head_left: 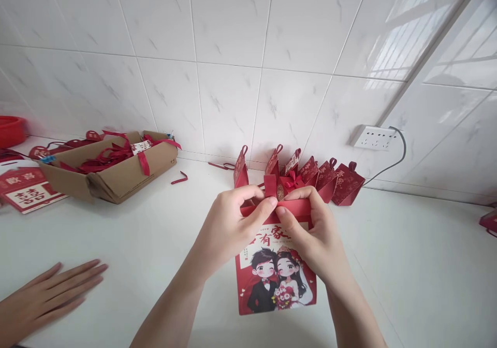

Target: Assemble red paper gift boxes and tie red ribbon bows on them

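A red wedding gift bag (280, 275) with a cartoon couple on its front is held upright in the middle of the view. My left hand (235, 223) pinches its top edge from the left, the thumb near a red ribbon strip (271, 186) that stands up. From the right, my right hand (312, 226) grips the same edge, with its thumb on the front and fingers behind. Both thumbs nearly meet at the middle of the top. Just behind are a round gold tag (280, 192) and a red bow (294, 180), partly covered by the fingers.
Several small red boxes with loops, one a patterned box (347, 185), stand along the tiled wall. At left are a cardboard box (132, 174) of dark red ribbons, a red-and-white bag (33, 192) and another person's hand (58, 291). A power strip (375, 137) hangs at right.
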`<state>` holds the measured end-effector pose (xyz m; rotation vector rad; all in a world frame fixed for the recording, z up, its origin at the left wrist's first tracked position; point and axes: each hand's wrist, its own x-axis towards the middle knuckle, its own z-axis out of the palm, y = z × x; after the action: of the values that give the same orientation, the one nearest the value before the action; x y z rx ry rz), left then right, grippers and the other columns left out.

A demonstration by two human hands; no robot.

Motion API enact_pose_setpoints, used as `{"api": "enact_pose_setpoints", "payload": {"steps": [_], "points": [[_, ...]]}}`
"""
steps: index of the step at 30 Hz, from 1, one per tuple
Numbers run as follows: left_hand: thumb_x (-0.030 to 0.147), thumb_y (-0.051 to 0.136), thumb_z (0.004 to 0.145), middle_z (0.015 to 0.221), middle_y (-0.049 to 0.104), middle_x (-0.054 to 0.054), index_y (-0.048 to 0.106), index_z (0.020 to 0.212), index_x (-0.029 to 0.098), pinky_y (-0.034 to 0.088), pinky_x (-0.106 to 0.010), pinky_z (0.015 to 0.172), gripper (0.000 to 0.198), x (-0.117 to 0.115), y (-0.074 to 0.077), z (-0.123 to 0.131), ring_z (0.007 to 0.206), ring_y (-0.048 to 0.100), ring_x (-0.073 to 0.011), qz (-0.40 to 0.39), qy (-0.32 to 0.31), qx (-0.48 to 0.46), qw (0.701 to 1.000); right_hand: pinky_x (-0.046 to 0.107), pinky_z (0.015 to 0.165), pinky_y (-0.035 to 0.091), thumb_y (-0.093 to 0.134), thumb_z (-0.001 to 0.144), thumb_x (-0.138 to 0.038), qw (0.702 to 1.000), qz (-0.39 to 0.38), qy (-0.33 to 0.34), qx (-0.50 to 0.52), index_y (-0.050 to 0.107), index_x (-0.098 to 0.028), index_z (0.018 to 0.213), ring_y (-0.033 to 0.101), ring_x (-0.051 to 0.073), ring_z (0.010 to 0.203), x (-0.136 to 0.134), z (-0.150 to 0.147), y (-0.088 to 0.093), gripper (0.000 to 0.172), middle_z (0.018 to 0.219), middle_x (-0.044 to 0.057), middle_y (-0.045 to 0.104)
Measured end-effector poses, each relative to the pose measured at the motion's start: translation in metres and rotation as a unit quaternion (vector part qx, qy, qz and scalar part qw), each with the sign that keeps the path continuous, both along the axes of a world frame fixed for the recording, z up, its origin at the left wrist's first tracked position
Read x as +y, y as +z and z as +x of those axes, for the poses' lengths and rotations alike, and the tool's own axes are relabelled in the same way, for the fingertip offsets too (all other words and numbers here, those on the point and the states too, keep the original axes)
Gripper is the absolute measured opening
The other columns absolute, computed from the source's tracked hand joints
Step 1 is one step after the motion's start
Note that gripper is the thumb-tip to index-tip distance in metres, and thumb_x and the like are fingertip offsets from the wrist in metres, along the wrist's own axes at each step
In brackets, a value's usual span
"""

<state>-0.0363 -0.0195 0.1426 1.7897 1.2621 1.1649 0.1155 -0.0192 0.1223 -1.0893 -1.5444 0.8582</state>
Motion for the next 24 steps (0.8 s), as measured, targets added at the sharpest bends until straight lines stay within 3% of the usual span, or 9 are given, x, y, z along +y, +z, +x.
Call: {"api": "enact_pose_setpoints", "payload": {"steps": [10, 15, 20, 24], "points": [[0.046, 0.05, 0.086, 0.056, 0.042, 0.003, 0.054, 0.067, 0.018, 0.025, -0.022, 0.044, 0.034, -0.0004, -0.0027, 0.0052, 0.048, 0.032, -0.008, 0.023, 0.026, 0.018, 0.999, 0.018, 0.033, 0.035, 0.056, 0.084, -0.037, 0.999, 0.04, -0.027, -0.019, 0.045, -0.024, 0.082, 0.04, 0.006, 0.038, -0.0022, 0.001, 0.0015, 0.017, 0.062, -0.006, 0.049], [0.044, 0.05, 0.086, 0.056, 0.041, 0.003, 0.051, 0.065, 0.017, 0.027, -0.021, 0.045, 0.034, 0.0003, -0.0018, 0.0059, 0.049, 0.034, -0.0081, 0.027, 0.013, 0.008, 1.0, 0.017, 0.033, 0.033, 0.057, 0.084, -0.035, 0.997, 0.057, -0.035, -0.029, 0.046, -0.023, 0.081, 0.036, 0.005, 0.04, -0.0029, 0.0024, 0.0026, 0.016, 0.065, -0.005, 0.049], [0.044, 0.05, 0.087, 0.059, 0.046, 0.003, 0.052, 0.066, 0.017, 0.029, -0.021, 0.046, 0.034, 0.0037, -0.0037, 0.0037, 0.051, 0.038, -0.0085, 0.029, -0.02, -0.012, 0.999, 0.018, 0.037, 0.037, 0.057, 0.083, -0.034, 0.996, 0.074, -0.034, -0.04, 0.046, -0.023, 0.079, 0.043, 0.007, 0.046, -0.0051, 0.0037, 0.0048, 0.016, 0.069, -0.003, 0.053], [0.042, 0.051, 0.086, 0.061, 0.049, 0.002, 0.053, 0.067, 0.017, 0.031, -0.021, 0.048, 0.032, 0.0039, -0.0045, 0.0038, 0.055, 0.042, -0.0095, 0.028, -0.027, -0.011, 0.999, 0.018, 0.032, 0.031, 0.057, 0.083, -0.035, 0.996, 0.058, -0.047, -0.044, 0.046, -0.023, 0.081, 0.035, 0.005, 0.038, -0.0055, 0.0049, 0.0026, 0.016, 0.065, -0.005, 0.051]]}}
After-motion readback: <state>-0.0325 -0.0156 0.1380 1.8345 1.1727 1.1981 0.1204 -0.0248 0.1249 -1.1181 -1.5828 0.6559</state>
